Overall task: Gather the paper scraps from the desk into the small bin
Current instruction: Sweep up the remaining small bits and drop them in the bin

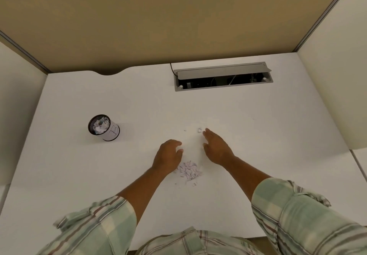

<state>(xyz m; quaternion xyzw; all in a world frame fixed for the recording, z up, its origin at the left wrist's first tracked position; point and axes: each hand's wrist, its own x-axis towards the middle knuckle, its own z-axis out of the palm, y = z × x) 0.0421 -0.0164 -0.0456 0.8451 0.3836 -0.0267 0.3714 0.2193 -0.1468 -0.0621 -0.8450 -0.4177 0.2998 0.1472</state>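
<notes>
A small heap of white paper scraps (188,170) lies on the white desk (258,135) between my wrists. Two stray scraps (199,130) sit farther back, just off my right fingertips. My left hand (168,155) rests on the desk left of the heap, fingers curled loosely, nothing visibly in it. My right hand (217,147) lies flat, fingers extended toward the stray scraps, holding nothing. The small black mesh bin (103,127), wrapped in white paper and holding scraps, stands to the far left.
An open grey cable hatch (222,76) is set into the desk at the back, with a black cable beside it. Beige partition walls (158,16) enclose the desk at the back and both sides.
</notes>
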